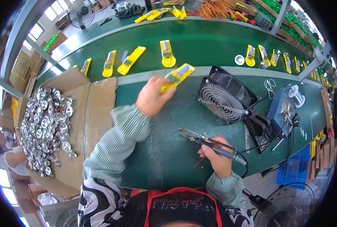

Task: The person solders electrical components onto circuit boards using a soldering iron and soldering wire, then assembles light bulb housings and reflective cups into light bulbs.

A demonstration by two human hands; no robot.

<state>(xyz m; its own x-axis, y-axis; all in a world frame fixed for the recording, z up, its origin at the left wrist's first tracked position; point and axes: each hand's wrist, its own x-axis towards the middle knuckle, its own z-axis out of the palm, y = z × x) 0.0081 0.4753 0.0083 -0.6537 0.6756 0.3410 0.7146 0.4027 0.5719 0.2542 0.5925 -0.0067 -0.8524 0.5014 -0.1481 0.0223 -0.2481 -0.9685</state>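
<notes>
My left hand (pixel 153 95) is closed on a yellow plastic casing (pixel 185 71), a long half-shell with a purple battery and a green circuit board in it. It is held up near the bench's back edge, tilted to the upper right. My right hand (pixel 218 159) grips a soldering iron (pixel 223 152) with a black-and-grey handle. A thin metal guide tube runs alongside the iron, and the tip points left above the green bench top (pixel 168 151). Below my right fingers a thin red wire (pixel 198 162) shows; whether they hold it I cannot tell.
At left stands a cardboard box (pixel 86 125) of silver reflectors (pixel 43 125). A black fan (pixel 223 100) and a blue solder feeder (pixel 283 108) with a spool stand at right. More yellow casings (pixel 167 55) lie on the green belt (pixel 202 49) behind. Cables trail right of the iron.
</notes>
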